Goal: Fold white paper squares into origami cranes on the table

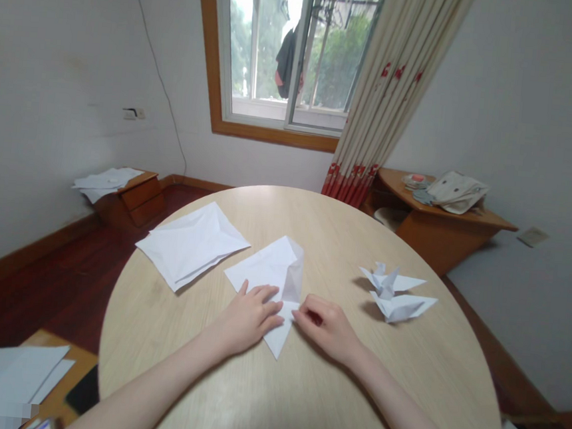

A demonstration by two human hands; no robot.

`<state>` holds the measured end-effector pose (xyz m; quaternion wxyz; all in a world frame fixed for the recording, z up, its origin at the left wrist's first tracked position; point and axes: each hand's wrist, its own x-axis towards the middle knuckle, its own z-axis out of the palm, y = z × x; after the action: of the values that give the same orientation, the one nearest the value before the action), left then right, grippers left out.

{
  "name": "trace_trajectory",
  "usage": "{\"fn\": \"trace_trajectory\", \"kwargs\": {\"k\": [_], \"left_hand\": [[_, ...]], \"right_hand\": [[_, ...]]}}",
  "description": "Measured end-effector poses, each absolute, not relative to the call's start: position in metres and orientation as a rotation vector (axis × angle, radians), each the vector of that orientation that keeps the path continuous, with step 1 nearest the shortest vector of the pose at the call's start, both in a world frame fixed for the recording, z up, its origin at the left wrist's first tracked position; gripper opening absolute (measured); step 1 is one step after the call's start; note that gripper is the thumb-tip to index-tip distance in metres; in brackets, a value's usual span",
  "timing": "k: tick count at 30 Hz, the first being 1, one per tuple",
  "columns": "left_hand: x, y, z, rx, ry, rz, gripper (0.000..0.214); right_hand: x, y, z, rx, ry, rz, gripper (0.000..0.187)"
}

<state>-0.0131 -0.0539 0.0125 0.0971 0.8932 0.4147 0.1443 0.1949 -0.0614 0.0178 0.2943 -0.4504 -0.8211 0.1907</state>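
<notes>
A partly folded sheet of white paper (266,266) lies on the round wooden table, its narrow point toward me and its right edge folded inward. My left hand (253,315) rests flat on the paper with fingers spread, pressing its lower left part. At the paper's right edge, my right hand (325,323) is closed, thumb and forefinger pinching the folded flap. Two white folded paper birds (401,298) stand close together on the right side of the table. Farther left lies a small stack of white paper sheets (193,246).
The round table (269,407) fills the middle. A low cabinet (140,198) with papers stands at the back left, and a desk (429,234) with a cloth bag (458,191) at the right. More paper sheets (6,377) lie on a surface at the lower left. A curtain (391,97) hangs beside the window.
</notes>
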Motion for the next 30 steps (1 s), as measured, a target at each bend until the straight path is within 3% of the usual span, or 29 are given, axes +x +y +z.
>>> {"fn": "trace_trajectory", "kwargs": {"k": [10,15,22,30], "left_hand": [[-0.005,-0.060,0.003,2.636,1.317,0.492,0.046],[-0.005,-0.055,-0.004,2.602,1.340,0.570,0.058],[-0.007,-0.054,-0.003,2.664,1.139,0.559,0.043],[-0.007,-0.058,0.003,2.547,1.033,0.471,0.044]], "right_hand": [[0.194,-0.056,0.007,-1.068,-2.246,0.048,0.018],[0.195,-0.054,0.001,-1.060,-2.219,-0.117,0.033],[0.196,-0.057,0.005,-1.102,-2.196,-0.356,0.042],[0.202,-0.055,0.010,-1.053,-2.238,-0.371,0.034]]}}
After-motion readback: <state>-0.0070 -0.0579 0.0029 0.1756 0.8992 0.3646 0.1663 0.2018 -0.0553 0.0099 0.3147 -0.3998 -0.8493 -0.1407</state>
